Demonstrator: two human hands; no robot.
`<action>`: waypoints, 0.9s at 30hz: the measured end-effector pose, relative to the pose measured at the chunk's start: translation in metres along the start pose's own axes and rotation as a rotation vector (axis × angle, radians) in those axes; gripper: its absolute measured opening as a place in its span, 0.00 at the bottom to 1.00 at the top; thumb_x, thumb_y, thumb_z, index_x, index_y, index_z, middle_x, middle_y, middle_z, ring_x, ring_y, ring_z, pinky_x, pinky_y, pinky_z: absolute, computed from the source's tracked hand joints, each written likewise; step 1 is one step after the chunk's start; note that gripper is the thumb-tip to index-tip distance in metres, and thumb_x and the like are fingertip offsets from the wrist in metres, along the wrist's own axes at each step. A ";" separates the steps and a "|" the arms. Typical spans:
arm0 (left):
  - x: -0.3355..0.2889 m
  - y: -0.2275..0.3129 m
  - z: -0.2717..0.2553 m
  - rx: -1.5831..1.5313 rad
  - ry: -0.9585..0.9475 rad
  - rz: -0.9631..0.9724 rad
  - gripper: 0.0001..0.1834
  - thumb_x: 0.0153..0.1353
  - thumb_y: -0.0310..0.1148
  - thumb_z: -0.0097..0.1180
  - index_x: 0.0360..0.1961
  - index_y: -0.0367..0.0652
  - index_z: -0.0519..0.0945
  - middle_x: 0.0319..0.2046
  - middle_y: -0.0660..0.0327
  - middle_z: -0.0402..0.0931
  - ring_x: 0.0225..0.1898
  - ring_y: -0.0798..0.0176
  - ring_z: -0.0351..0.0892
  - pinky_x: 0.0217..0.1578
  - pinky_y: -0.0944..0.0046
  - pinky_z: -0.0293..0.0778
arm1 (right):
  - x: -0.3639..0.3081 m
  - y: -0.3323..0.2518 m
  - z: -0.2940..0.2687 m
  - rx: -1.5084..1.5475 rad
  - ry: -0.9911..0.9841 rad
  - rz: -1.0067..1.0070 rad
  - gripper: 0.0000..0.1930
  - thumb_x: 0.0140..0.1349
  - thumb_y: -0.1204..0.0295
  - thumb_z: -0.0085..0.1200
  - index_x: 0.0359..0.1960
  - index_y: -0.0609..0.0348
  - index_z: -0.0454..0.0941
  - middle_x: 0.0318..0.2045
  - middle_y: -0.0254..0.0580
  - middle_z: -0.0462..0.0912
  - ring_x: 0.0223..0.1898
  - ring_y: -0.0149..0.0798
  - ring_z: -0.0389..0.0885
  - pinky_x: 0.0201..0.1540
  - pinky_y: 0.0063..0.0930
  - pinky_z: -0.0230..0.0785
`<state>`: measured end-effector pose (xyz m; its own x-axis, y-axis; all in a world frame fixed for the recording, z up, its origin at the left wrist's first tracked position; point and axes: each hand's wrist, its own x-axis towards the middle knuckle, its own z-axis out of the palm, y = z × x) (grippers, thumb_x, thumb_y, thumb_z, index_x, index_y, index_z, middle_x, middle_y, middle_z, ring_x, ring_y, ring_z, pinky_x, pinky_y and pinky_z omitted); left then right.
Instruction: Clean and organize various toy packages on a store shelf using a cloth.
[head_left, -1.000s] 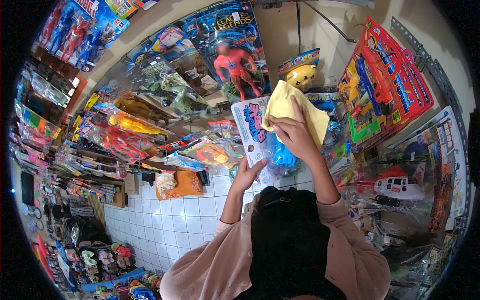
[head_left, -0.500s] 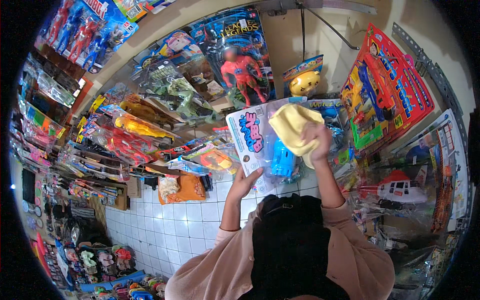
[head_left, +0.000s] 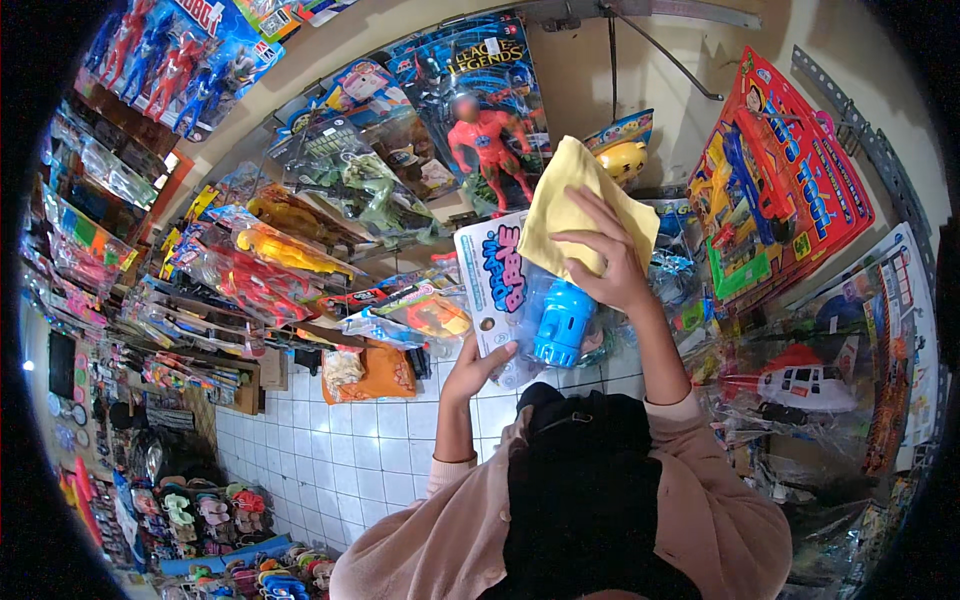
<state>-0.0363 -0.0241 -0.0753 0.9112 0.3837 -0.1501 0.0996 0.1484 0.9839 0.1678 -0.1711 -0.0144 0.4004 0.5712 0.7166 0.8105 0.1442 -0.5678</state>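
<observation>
A blue bubble toy [head_left: 562, 325] sits under clear plastic on a white card package [head_left: 478, 262], which is held up tilted in front of me. My left hand [head_left: 478, 368] grips the card's lower left edge, thumb on the front face. Spread over the upper part of the package is a yellow cloth [head_left: 566, 190]. My right hand [head_left: 612, 262] holds the cloth against it, fingers stretched across the fabric. The cloth and hand hide the package's upper right part.
Carded toys hang ahead, among them a red action figure [head_left: 490, 150] and a yellow toy [head_left: 625, 160]. A red tool set [head_left: 790, 190] and a boxed helicopter [head_left: 808, 385] are at the right. An orange bag [head_left: 370, 377] lies left above the tiled floor [head_left: 330, 450].
My right hand and the yellow cloth have moved slightly left, and the cloth is now spread wider and flatter. More of the blue toy shows. My left hand still grips the card, slightly lower.
</observation>
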 end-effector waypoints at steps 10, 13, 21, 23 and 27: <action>0.005 0.010 0.017 0.110 -0.068 0.065 0.09 0.55 0.29 0.56 0.36 0.38 0.73 0.19 0.70 0.67 0.17 0.77 0.62 0.16 0.75 0.58 | -0.007 0.021 0.026 -0.255 0.323 0.238 0.21 0.41 0.64 0.63 0.38 0.56 0.75 0.34 0.44 0.78 0.39 0.48 0.73 0.47 0.38 0.59; 0.000 0.011 0.012 0.140 -0.097 0.031 0.09 0.55 0.28 0.56 0.36 0.38 0.73 0.18 0.70 0.67 0.17 0.77 0.62 0.16 0.75 0.57 | -0.009 0.021 0.033 -0.259 0.367 0.253 0.15 0.41 0.65 0.63 0.29 0.59 0.76 0.27 0.44 0.78 0.34 0.48 0.74 0.44 0.39 0.59; -0.010 0.016 0.011 0.154 -0.142 -0.038 0.15 0.56 0.28 0.55 0.44 0.36 0.73 0.37 0.64 0.74 0.37 0.71 0.69 0.38 0.70 0.67 | -0.004 0.014 0.030 0.173 0.528 0.601 0.16 0.55 0.61 0.55 0.30 0.66 0.76 0.22 0.46 0.77 0.25 0.34 0.75 0.29 0.26 0.65; -0.009 0.016 0.010 0.151 -0.148 -0.041 0.15 0.56 0.29 0.55 0.44 0.36 0.73 0.36 0.64 0.74 0.36 0.71 0.70 0.37 0.71 0.67 | -0.002 0.013 0.030 0.269 0.568 0.633 0.17 0.57 0.60 0.53 0.33 0.66 0.75 0.24 0.40 0.77 0.26 0.30 0.73 0.31 0.24 0.65; -0.009 0.008 0.001 0.204 -0.143 0.026 0.14 0.55 0.29 0.56 0.43 0.36 0.73 0.35 0.63 0.74 0.36 0.71 0.71 0.36 0.70 0.68 | -0.007 0.018 0.021 0.578 0.738 0.659 0.19 0.61 0.57 0.48 0.37 0.64 0.75 0.30 0.33 0.77 0.31 0.27 0.73 0.34 0.19 0.65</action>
<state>-0.0432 -0.0269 -0.0664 0.9602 0.2504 -0.1239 0.1411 -0.0520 0.9886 0.1702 -0.1554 -0.0380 0.9823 0.0874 0.1654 0.1089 0.4520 -0.8853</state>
